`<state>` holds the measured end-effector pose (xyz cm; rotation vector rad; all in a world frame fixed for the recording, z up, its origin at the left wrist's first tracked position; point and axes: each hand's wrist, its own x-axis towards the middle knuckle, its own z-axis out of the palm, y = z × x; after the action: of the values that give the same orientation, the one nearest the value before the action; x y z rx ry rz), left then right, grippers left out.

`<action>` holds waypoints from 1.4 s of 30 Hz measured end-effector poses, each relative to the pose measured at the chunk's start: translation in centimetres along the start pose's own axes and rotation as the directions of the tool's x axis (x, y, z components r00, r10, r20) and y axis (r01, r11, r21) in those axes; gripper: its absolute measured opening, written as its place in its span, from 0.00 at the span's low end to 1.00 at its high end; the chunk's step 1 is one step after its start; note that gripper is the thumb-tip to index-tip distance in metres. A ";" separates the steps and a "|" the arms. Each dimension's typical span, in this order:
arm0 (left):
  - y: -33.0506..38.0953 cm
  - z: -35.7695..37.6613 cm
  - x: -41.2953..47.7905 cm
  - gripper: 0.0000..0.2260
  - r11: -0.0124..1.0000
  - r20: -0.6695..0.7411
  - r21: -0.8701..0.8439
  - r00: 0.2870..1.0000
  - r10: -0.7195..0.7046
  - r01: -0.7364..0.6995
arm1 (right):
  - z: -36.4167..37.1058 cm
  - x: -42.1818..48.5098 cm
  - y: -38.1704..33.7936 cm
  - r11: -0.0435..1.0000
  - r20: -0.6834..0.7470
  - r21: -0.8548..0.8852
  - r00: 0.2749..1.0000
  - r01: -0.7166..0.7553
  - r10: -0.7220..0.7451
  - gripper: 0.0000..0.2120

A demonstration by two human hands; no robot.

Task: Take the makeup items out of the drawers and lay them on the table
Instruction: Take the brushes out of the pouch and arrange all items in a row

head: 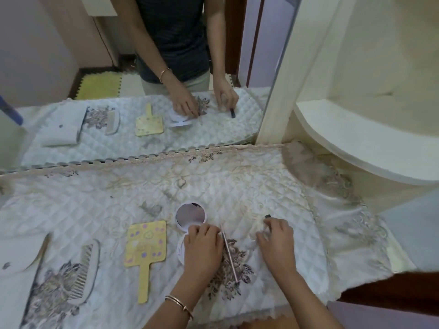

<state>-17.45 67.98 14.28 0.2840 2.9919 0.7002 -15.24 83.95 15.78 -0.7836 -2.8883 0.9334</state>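
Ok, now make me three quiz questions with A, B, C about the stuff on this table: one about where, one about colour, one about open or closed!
1. Where does the thin pinkish pencil lie? A) on the floor B) between the two hands C) in a cup
2. What colour is the dotted paddle-shaped hand mirror? A) yellow B) green C) black
3. The round white compact is A) shut B) upside down C) open
Answers: 1 B, left hand and right hand flank it; 2 A, plainly yellow; 3 C, its lid mirror faces up.
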 end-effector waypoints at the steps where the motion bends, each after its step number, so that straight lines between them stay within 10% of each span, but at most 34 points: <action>1: -0.1 0.0 -0.1 0.03 1.000 -0.035 -0.005 0.999 0.016 -0.016 | -0.4 0.3 0.6 0.998 -0.006 -0.040 0.999 -0.042 0.042 0.17; 9: 1.0 -2.7 -0.9 0.15 0.929 0.077 -0.365 0.996 -0.044 0.069 | -1.5 0.0 0.1 0.991 0.040 0.135 0.999 -0.001 -0.004 0.10; 15: 3.4 -5.4 -0.7 0.09 0.364 0.370 -0.836 0.911 -0.181 0.412 | -3.0 -3.1 -4.8 0.890 0.289 0.431 0.912 0.148 -0.291 0.11; 21: 3.7 -6.0 -1.3 0.10 0.245 0.319 -0.891 0.911 -0.263 0.382 | -3.0 -4.7 -5.3 0.895 0.283 0.431 0.925 0.115 -0.255 0.13; 24: 3.3 -6.9 0.5 0.11 0.017 0.322 -0.929 0.831 -0.454 0.370 | -3.0 -5.4 -4.3 0.917 0.303 0.397 0.936 0.050 -0.182 0.07; 33: 4.5 -4.0 0.5 0.05 0.628 0.324 -0.671 0.918 -0.230 0.395 | -5.1 -1.6 -1.1 0.831 0.219 0.531 0.974 -0.167 0.056 0.03; 42: 5.5 0.5 1.2 0.08 0.941 0.258 -0.272 0.957 -0.131 0.203 | -1.6 -0.1 0.4 0.955 0.282 0.274 0.959 -0.118 0.038 0.10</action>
<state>-17.62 73.29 16.28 0.0852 2.6011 1.0007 -14.74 85.05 16.91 -0.8052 -2.8511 1.5451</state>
